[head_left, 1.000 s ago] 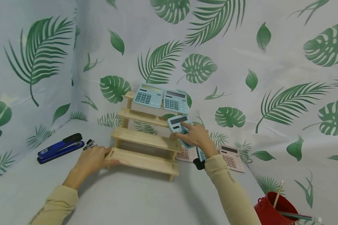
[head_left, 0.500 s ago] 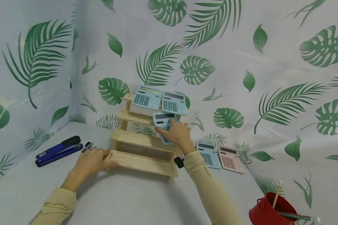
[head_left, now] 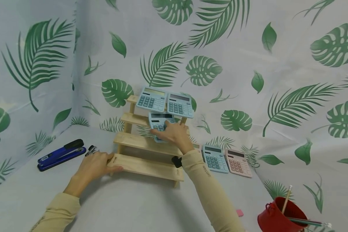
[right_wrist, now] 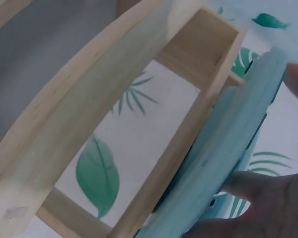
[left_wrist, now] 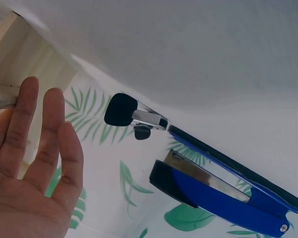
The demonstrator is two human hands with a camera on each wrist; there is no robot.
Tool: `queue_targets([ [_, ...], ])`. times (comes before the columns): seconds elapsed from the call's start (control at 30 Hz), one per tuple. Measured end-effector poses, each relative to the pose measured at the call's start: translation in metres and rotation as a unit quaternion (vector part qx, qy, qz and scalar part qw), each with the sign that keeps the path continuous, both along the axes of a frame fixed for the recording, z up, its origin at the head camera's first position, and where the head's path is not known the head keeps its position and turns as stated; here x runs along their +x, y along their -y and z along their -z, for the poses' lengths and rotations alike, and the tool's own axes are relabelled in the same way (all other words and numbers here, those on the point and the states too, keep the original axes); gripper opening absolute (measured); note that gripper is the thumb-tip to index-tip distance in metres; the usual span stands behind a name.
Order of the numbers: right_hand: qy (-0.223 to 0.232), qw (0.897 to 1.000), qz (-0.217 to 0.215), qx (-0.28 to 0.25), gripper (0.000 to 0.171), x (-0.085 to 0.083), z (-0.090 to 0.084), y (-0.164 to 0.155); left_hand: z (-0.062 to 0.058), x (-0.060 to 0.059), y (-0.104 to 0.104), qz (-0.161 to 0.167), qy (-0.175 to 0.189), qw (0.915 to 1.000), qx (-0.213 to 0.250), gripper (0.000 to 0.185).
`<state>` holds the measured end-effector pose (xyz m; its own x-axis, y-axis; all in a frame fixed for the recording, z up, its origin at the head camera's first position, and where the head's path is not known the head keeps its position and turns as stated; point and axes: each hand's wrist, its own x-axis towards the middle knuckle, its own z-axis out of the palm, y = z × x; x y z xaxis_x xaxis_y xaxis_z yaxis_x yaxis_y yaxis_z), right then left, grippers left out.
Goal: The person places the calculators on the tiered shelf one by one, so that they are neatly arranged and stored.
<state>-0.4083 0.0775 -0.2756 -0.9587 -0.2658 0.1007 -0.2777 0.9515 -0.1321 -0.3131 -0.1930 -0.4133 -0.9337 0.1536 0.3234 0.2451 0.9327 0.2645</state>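
Observation:
A four-tier wooden rack (head_left: 146,145) stands on the table with two light blue calculators (head_left: 151,98) side by side on its top tier. My right hand (head_left: 175,133) pinches another blue calculator (head_left: 160,118) at the second tier from the top. In the right wrist view that calculator (right_wrist: 213,153) appears edge-on beside a wooden board; whether it touches the board is unclear. At the rack's lower left end rests my left hand (head_left: 95,166), thumb along the bottom tier. The left wrist view shows this hand's fingers (left_wrist: 50,114) nearly straight, close against the wood.
Left of the rack lies a blue stapler (head_left: 62,154), with a black binder clip (head_left: 91,150) near it. On the right are a blue calculator (head_left: 215,159) and pink calculators (head_left: 238,163). A red bucket (head_left: 278,216) with pencils and a pink piece (head_left: 239,212) sit nearer.
My right hand has carried the blue calculator leftward from the rack's right side to in front of the second tier from the top. My left hand stays at the rack's lower left end.

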Motion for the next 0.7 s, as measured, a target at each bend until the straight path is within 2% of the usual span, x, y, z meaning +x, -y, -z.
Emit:
queue_targets([
  [0.2,0.05,0.999,-0.005,0.004,0.113,-0.002,-0.001,0.009,0.0,-0.003,0.002,0.001,0.012,0.9999,0.003,0.077],
  [0.3,0.056,0.998,-0.022,0.011,0.117,-0.004,0.001,0.016,-0.001,-0.003,0.002,0.0,0.02,0.9998,0.007,0.081],
  [0.47,0.001,0.998,-0.068,0.002,0.111,-0.01,0.012,0.03,-0.001,-0.003,0.003,-0.006,0.02,0.9998,0.006,0.081],
  [0.57,-0.031,0.997,-0.071,-0.019,0.104,-0.012,0.021,0.039,-0.002,-0.002,0.002,-0.002,0.02,0.9998,0.007,0.074],
  [0.7,-0.047,0.996,-0.061,-0.047,0.103,-0.012,0.031,0.049,-0.001,-0.002,0.001,-0.001,0.023,0.9996,0.017,0.061],
])
